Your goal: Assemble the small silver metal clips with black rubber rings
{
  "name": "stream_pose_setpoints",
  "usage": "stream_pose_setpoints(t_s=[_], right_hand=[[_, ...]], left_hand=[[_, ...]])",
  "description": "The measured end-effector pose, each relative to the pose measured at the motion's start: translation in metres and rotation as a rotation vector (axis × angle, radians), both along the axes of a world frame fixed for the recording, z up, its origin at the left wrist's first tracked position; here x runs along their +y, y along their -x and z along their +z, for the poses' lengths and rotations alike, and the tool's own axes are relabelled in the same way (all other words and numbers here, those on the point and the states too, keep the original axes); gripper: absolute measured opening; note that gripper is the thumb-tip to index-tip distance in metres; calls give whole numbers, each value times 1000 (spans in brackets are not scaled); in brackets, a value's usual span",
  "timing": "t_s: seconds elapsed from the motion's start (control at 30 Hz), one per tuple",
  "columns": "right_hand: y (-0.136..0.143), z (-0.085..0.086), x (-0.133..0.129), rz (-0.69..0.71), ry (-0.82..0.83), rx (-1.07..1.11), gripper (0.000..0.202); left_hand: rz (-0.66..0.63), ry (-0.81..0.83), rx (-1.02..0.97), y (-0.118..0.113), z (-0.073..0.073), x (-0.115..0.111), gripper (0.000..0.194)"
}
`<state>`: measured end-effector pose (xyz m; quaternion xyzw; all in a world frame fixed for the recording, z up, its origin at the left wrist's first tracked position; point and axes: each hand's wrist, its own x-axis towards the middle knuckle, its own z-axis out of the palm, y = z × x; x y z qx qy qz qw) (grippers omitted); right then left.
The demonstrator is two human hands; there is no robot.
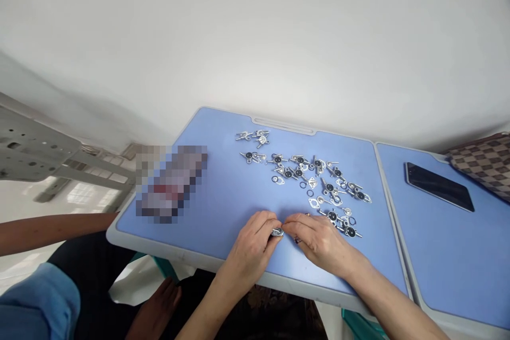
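Observation:
My left hand (255, 244) is closed around a small silver metal fitting (277, 231), just above the near part of the blue table. My right hand (314, 236) meets it from the right, thumb and fingers pinched together at the fitting's edge. What the right fingertips hold, if anything, is hidden. To the right and beyond my hands lie several metal fittings with black round centres (330, 187). Among them are thin black rings (309, 193) and flat oval metal plates with holes (314, 203). Farther back sits a small group of silver pieces (262, 141).
The blue table (223, 186) stands against a white wall. A blurred-out object (173, 183) lies on its left. A second table (438, 255) on the right carries a phone (438, 186) and a checkered bag (484, 164). Another person's arm (56, 232) is at the left.

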<state>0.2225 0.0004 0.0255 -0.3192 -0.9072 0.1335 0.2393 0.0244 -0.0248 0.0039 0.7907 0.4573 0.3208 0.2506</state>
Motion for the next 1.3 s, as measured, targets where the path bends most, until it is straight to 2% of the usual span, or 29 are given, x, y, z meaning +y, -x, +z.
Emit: stream_pose_setpoints(t_s=[0.1, 0.2, 0.27, 0.4, 0.47, 0.57, 0.77, 0.9, 1.13, 1.3], right_hand=[[-1, 1, 1, -4, 50, 13, 31], [-1, 2, 0, -4, 8, -28, 29], [1, 3, -2, 15, -84, -112, 29], [4, 5, -11, 82, -375, -315, 35], [6, 5, -14, 92, -447, -357, 36], [8, 4, -16, 57, -356, -343, 35], [8, -2, -13, -42, -123, -131, 29], [5, -2, -9, -54, 22, -46, 28], [2, 0, -3, -91, 249, -53, 22], [2, 6, -3, -178, 288, -157, 16]], left_hand=[[3, 22, -23, 0, -1, 0, 17], [8, 33, -37, 0, -2, 0, 17], [9, 40, -48, 0, -3, -1, 18], [-11, 77, -65, 0, -2, -1, 19], [-14, 98, -62, 0, -2, -1, 19], [-7, 106, -62, 0, -2, -1, 20], [-11, 106, -41, 0, -1, -3, 17], [-7, 87, -3, 0, -1, -3, 17], [-14, 52, -27, 0, -2, -2, 14], [-11, 61, -31, -1, 0, -1, 14]])
